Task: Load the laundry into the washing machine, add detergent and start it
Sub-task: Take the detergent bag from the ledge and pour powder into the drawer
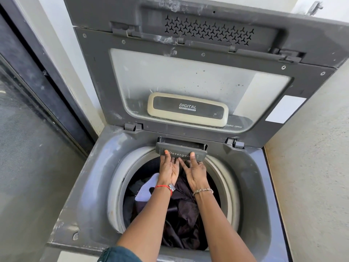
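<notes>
- A person's left hand [169, 169] and right hand [195, 173] reach across the open washing machine [90, 186] to the detergent drawer [200, 157] at the far rim of the tub.
- Each hand pinches the drawer's front: a thumb lies on the lettered face and the fingers [181, 163] are tucked under its lower edge, clamped on the panel.
- The drawer juts slightly out of its slot just below the hinge line of the raised lid [188, 72], which stands upright at the far side.
- Loading looks done, or nearly so: dark laundry [181, 214] lies heaped in the drum [117, 186], with one pale garment [145, 190] showing at the left of the pile, directly beneath the forearms.
- The detergent step appears to be the one in hand. No bottle, scoop or packet is in view, and the inside of the drawer is hidden, so whether detergent is already in cannot be told.
- Nor do the hands show whether the drawer is coming out or going back in.
- Left to do, by this reading: settle the detergent, seat the drawer, lower the lid and start the cycle. The control panel is out of view.
- A dark-framed door [28, 129] stands at left, a plain wall [311, 167] at right.
</notes>
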`<state>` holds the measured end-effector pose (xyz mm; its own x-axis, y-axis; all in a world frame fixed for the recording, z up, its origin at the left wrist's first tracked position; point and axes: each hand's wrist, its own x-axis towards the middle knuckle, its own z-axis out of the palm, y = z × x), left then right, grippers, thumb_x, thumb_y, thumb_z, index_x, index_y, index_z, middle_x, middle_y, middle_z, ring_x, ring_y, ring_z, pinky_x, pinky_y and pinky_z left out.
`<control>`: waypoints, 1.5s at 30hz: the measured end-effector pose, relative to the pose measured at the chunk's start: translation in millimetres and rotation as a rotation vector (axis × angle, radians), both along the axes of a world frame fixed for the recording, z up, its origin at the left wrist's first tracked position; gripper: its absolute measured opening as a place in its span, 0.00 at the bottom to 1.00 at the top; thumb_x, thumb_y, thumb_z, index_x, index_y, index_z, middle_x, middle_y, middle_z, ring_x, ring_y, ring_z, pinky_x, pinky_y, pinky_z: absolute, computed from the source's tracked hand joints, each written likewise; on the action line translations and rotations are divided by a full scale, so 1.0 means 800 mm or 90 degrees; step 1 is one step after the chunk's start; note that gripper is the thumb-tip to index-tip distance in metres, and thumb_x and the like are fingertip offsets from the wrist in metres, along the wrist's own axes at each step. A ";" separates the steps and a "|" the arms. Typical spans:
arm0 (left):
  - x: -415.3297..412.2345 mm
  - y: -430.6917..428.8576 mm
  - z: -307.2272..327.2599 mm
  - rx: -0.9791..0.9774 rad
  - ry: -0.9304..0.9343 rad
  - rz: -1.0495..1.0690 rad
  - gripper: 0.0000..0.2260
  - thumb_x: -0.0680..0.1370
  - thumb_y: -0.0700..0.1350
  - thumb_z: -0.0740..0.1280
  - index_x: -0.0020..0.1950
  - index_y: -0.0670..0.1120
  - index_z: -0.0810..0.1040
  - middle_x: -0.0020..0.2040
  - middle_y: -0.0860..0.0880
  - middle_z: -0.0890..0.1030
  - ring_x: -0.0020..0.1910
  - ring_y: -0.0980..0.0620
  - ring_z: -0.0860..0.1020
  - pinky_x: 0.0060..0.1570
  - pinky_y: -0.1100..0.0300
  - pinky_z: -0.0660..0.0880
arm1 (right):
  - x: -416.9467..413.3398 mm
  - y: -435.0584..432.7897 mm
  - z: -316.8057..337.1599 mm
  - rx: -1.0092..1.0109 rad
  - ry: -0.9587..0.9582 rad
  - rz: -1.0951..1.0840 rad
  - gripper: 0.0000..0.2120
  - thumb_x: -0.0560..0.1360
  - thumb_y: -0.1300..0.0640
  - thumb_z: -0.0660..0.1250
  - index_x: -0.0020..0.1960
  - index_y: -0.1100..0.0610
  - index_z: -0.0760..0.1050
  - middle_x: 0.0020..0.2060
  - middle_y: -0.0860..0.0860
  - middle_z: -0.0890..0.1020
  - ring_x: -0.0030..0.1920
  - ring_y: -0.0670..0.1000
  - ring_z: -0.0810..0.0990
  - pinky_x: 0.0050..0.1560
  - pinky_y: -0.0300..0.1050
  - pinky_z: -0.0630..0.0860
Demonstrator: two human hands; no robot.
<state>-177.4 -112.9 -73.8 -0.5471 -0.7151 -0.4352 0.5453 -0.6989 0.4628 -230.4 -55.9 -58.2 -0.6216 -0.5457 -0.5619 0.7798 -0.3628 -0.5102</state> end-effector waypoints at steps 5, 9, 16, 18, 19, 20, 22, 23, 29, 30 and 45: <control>0.023 0.014 0.007 0.035 0.001 -0.006 0.16 0.82 0.46 0.53 0.69 0.45 0.64 0.68 0.43 0.67 0.64 0.51 0.70 0.65 0.57 0.65 | 0.019 0.017 0.000 0.008 -0.002 0.013 0.04 0.76 0.66 0.62 0.48 0.62 0.66 0.70 0.69 0.57 0.72 0.62 0.59 0.64 0.62 0.68; 0.039 0.028 0.012 0.056 0.014 -0.018 0.20 0.82 0.45 0.52 0.73 0.41 0.60 0.72 0.40 0.65 0.69 0.47 0.66 0.71 0.53 0.60 | 0.027 0.035 0.001 0.015 0.017 0.052 0.09 0.76 0.64 0.63 0.54 0.63 0.67 0.64 0.63 0.68 0.70 0.61 0.65 0.65 0.58 0.69; 0.043 0.028 0.044 0.146 -0.091 -0.026 0.25 0.82 0.46 0.54 0.75 0.36 0.52 0.74 0.41 0.58 0.76 0.45 0.53 0.73 0.54 0.52 | 0.026 0.048 0.028 0.140 0.033 0.133 0.19 0.78 0.63 0.61 0.65 0.71 0.63 0.65 0.67 0.67 0.68 0.63 0.66 0.61 0.55 0.70; 0.047 0.031 0.056 0.155 -0.134 -0.054 0.26 0.82 0.46 0.55 0.74 0.35 0.51 0.73 0.40 0.59 0.75 0.44 0.55 0.73 0.55 0.52 | 0.031 0.057 0.033 0.182 0.034 0.160 0.21 0.77 0.64 0.61 0.66 0.72 0.62 0.66 0.69 0.66 0.68 0.64 0.66 0.61 0.56 0.70; 0.049 0.033 0.063 0.153 -0.155 -0.076 0.26 0.82 0.46 0.56 0.75 0.35 0.51 0.75 0.39 0.58 0.75 0.44 0.55 0.73 0.54 0.52 | 0.032 0.062 0.035 0.193 0.034 0.167 0.20 0.78 0.64 0.61 0.66 0.72 0.62 0.66 0.69 0.66 0.68 0.64 0.66 0.62 0.56 0.69; 0.051 0.036 0.070 0.147 -0.172 -0.101 0.27 0.82 0.46 0.56 0.75 0.35 0.50 0.75 0.38 0.56 0.75 0.44 0.55 0.73 0.53 0.52 | 0.032 0.068 0.038 0.201 0.034 0.174 0.18 0.78 0.65 0.60 0.65 0.72 0.63 0.66 0.69 0.66 0.67 0.64 0.67 0.64 0.56 0.68; 0.053 0.044 0.085 0.134 -0.195 -0.155 0.27 0.82 0.45 0.56 0.75 0.34 0.49 0.75 0.37 0.56 0.75 0.43 0.55 0.73 0.52 0.52 | 0.031 0.080 0.050 0.215 0.036 0.188 0.10 0.78 0.67 0.58 0.57 0.71 0.70 0.66 0.69 0.67 0.65 0.64 0.69 0.65 0.56 0.67; 0.052 0.047 0.092 0.127 -0.204 -0.182 0.26 0.82 0.44 0.56 0.74 0.34 0.50 0.75 0.36 0.56 0.75 0.42 0.55 0.73 0.51 0.52 | 0.029 0.085 0.056 0.218 0.034 0.193 0.06 0.79 0.67 0.57 0.50 0.69 0.71 0.66 0.69 0.68 0.62 0.64 0.72 0.64 0.55 0.67; 0.006 0.082 0.153 0.032 -0.265 -0.413 0.24 0.81 0.43 0.57 0.73 0.33 0.57 0.74 0.38 0.59 0.75 0.44 0.57 0.72 0.51 0.53 | -0.008 0.131 0.108 0.148 0.043 0.131 0.08 0.79 0.70 0.53 0.52 0.70 0.69 0.64 0.68 0.70 0.66 0.65 0.69 0.62 0.55 0.68; -0.008 0.094 0.166 0.003 -0.263 -0.441 0.23 0.80 0.43 0.57 0.73 0.34 0.58 0.74 0.39 0.60 0.75 0.45 0.57 0.72 0.51 0.54 | -0.018 0.144 0.120 0.137 0.048 0.111 0.07 0.79 0.70 0.53 0.49 0.69 0.69 0.62 0.67 0.71 0.66 0.65 0.69 0.63 0.55 0.67; -0.238 0.409 0.318 -0.299 -0.090 -0.880 0.08 0.79 0.42 0.57 0.47 0.45 0.75 0.61 0.46 0.75 0.69 0.51 0.67 0.69 0.47 0.58 | -0.171 0.496 0.282 0.143 0.274 -0.309 0.06 0.77 0.68 0.58 0.44 0.65 0.73 0.36 0.59 0.80 0.29 0.50 0.83 0.34 0.40 0.81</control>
